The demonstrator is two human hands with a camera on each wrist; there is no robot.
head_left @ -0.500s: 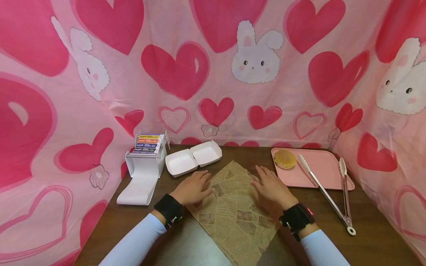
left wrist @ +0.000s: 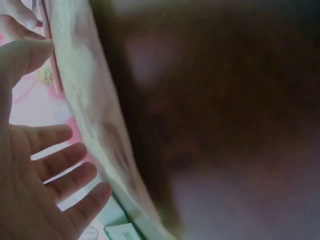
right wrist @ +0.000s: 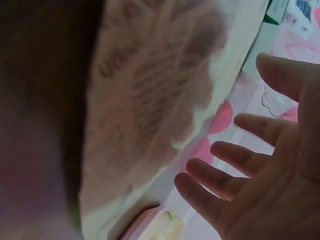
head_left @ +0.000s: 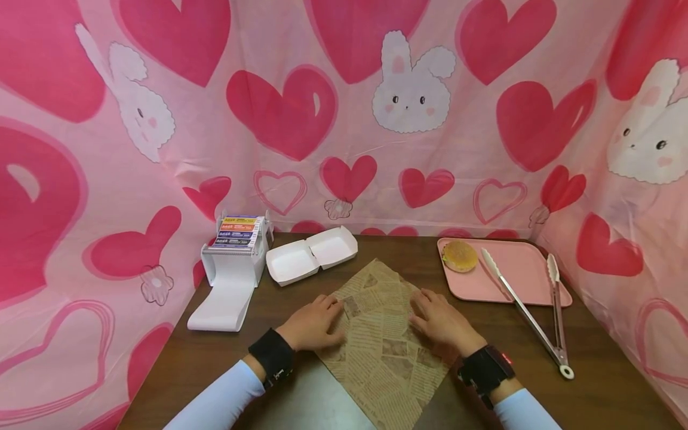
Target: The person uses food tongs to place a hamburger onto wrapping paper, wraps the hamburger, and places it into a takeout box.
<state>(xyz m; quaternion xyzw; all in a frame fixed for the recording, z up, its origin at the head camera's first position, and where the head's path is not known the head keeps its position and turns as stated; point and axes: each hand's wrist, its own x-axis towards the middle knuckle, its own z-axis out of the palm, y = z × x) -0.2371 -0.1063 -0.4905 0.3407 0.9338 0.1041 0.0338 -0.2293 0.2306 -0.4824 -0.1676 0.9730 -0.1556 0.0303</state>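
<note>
A sheet of brown newspaper-print wrapping paper (head_left: pixel 387 346) lies cornerwise on the dark table in the head view. My left hand (head_left: pixel 313 325) is at its left side, thumb over the paper. At its right side is my right hand (head_left: pixel 445 322), its fingers over that edge. Both wrist views show spread, relaxed fingers with nothing gripped; whether the fingertips press the sheet I cannot tell. The paper (left wrist: pixel 90 85) looks blurred in the left wrist view. Printed text shows on the paper (right wrist: pixel 155 95) in the right wrist view.
A burger (head_left: pixel 460 257) sits on a pink tray (head_left: pixel 529 257) at the right, with metal tongs (head_left: pixel 529 316) lying partly across it. An opened white takeaway box (head_left: pixel 292 263) stands behind my left hand. Farther left is a white label dispenser (head_left: pixel 236 251) with a strip hanging out.
Both hands have drawn slightly nearer to my body along the paper's sides, their fingers a little more bent. The paper lies almost as before; the other objects have not moved.
</note>
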